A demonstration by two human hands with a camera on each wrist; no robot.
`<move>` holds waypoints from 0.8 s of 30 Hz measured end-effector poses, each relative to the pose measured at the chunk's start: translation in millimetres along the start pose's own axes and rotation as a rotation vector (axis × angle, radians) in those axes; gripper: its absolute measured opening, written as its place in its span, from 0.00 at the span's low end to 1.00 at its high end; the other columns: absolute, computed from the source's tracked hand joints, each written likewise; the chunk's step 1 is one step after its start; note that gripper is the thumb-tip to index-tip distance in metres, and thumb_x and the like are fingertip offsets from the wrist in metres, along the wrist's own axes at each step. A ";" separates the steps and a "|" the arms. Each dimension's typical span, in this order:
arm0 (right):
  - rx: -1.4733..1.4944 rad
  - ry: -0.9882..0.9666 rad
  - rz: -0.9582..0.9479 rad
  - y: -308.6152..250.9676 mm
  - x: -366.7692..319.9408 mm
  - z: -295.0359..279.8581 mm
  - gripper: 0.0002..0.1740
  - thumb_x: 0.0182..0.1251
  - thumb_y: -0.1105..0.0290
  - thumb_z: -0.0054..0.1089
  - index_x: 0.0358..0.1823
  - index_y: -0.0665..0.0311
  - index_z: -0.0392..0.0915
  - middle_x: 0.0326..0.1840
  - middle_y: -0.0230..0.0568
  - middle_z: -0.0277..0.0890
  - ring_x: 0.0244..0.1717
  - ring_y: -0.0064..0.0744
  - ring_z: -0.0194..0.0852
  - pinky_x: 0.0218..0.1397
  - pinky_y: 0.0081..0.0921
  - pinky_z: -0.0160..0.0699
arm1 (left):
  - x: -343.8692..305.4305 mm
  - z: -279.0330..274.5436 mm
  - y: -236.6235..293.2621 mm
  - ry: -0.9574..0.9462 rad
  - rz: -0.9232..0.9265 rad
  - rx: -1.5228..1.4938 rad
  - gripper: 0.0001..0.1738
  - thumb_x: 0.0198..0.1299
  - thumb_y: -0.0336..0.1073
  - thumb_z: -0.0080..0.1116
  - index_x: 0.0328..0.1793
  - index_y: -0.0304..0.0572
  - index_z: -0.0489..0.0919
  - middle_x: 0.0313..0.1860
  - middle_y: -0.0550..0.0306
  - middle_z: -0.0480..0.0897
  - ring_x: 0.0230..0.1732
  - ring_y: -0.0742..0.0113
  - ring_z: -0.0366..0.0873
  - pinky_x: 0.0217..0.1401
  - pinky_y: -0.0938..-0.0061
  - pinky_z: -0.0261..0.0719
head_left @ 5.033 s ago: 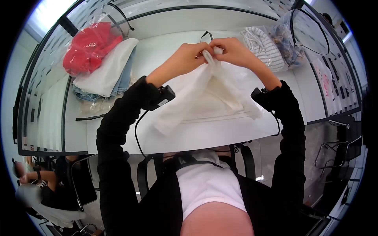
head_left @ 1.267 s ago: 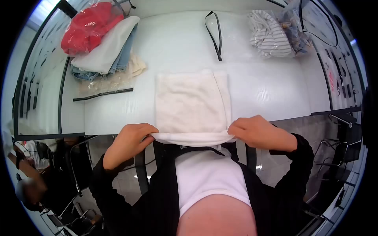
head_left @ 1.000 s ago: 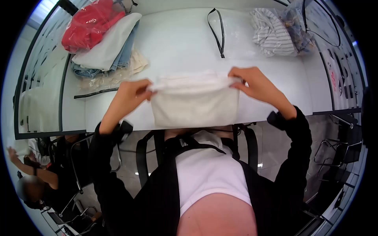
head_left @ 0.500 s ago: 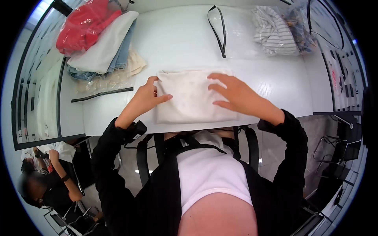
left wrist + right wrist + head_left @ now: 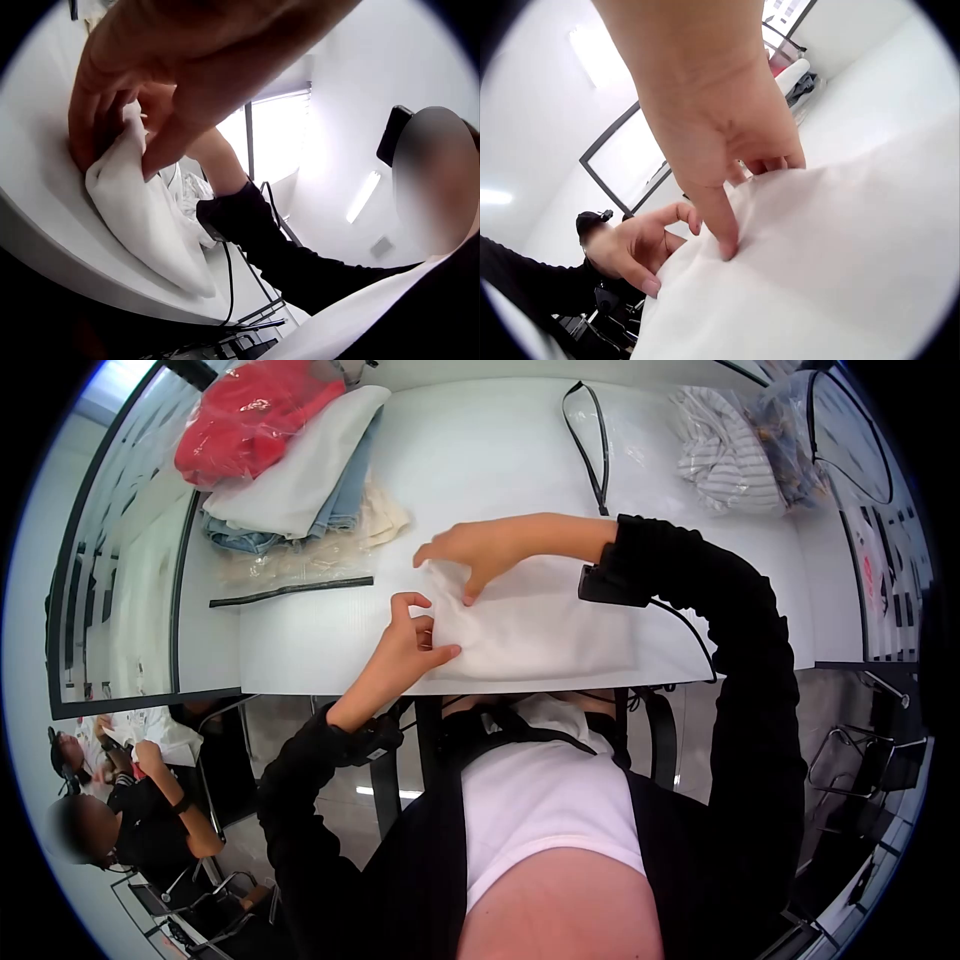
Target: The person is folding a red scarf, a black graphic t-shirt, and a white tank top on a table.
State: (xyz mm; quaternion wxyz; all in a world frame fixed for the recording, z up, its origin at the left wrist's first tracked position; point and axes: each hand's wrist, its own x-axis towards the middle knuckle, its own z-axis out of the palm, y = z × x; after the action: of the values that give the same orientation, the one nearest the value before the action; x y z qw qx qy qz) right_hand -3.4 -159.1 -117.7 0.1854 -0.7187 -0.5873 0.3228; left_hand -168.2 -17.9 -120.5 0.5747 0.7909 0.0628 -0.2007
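Note:
A folded white cloth [image 5: 550,625] lies flat near the table's front edge. Its far left corner is in my right hand [image 5: 485,550], which reaches across; in the right wrist view the thumb of my right hand [image 5: 720,127] presses on top of the cloth [image 5: 817,262] and the fingers go over its edge. Lower on the same side, my left hand [image 5: 400,650] holds the left edge. The left wrist view shows my left hand [image 5: 172,67] with its thumb on one side of the cloth [image 5: 142,214] and fingers on the other.
Bagged red clothing [image 5: 250,420] lies with white and denim pieces [image 5: 300,470] at the back left, a black strip [image 5: 290,590] before them. Farther right are a black-edged clear bag [image 5: 603,455] and bagged striped clothing [image 5: 725,455]. Another person [image 5: 150,820] is at the lower left.
The cloth, earlier spread and lifted, has been folded over and laid down. Since half a second ago my right hand has crossed left to its far corner; my left hand has moved nearer the front edge.

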 end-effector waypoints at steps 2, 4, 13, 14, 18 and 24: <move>0.026 -0.004 -0.001 2.2 5.7 1.9 0.38 0.40 0.68 0.70 0.56 0.61 0.64 0.42 0.50 0.74 0.46 0.49 0.71 0.46 0.37 0.69 | 0.9 -0.8 0.9 0.006 0.043 -0.033 0.32 0.51 0.25 0.60 0.52 0.38 0.49 0.39 0.48 0.75 0.37 0.68 0.76 0.39 0.77 0.75; 0.014 0.074 -0.082 18.0 10.0 -11.2 0.27 0.38 0.67 0.70 0.44 0.62 0.74 0.38 0.47 0.76 0.43 0.44 0.73 0.45 0.35 0.70 | 9.8 -12.6 6.2 0.081 0.132 0.112 0.33 0.50 0.26 0.61 0.54 0.38 0.49 0.38 0.49 0.76 0.37 0.68 0.76 0.39 0.78 0.74; -0.667 0.936 -0.177 -37.6 -103.3 -121.3 0.12 0.49 0.79 0.62 0.36 0.67 0.73 0.35 0.41 0.76 0.37 0.36 0.75 0.39 0.25 0.72 | 72.3 -67.4 126.3 0.654 0.942 0.621 0.12 0.49 0.28 0.60 0.41 0.38 0.74 0.37 0.54 0.77 0.36 0.61 0.76 0.40 0.73 0.72; -0.891 0.991 -0.226 -51.0 -114.4 -121.5 0.10 0.51 0.79 0.60 0.36 0.69 0.72 0.33 0.44 0.75 0.35 0.36 0.76 0.37 0.24 0.72 | 70.8 -63.1 135.2 0.693 1.046 0.672 0.12 0.48 0.27 0.60 0.41 0.38 0.74 0.37 0.53 0.76 0.35 0.56 0.76 0.38 0.71 0.73; -0.850 1.000 -0.106 -25.3 -125.6 -87.9 0.21 0.40 0.83 0.64 0.39 0.60 0.72 0.43 0.34 0.75 0.45 0.39 0.72 0.47 0.30 0.73 | 64.7 -38.8 132.7 0.600 1.101 0.721 0.12 0.44 0.21 0.58 0.37 0.38 0.72 0.35 0.54 0.73 0.35 0.52 0.74 0.36 0.68 0.72; -0.720 0.610 -0.043 -11.0 -144.5 25.1 0.11 0.48 0.75 0.52 0.36 0.62 0.70 0.37 0.37 0.72 0.41 0.36 0.72 0.43 0.31 0.70 | 36.7 12.7 53.8 0.128 0.832 0.893 0.12 0.48 0.24 0.54 0.40 0.39 0.72 0.38 0.53 0.74 0.40 0.54 0.74 0.40 0.69 0.74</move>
State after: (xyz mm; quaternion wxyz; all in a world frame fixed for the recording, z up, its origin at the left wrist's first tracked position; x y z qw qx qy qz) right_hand -43.2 -298.5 -93.2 0.0952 -0.7871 -0.5952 -0.1311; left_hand -120.0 -52.4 -90.6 0.2130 0.9240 -0.3070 0.0812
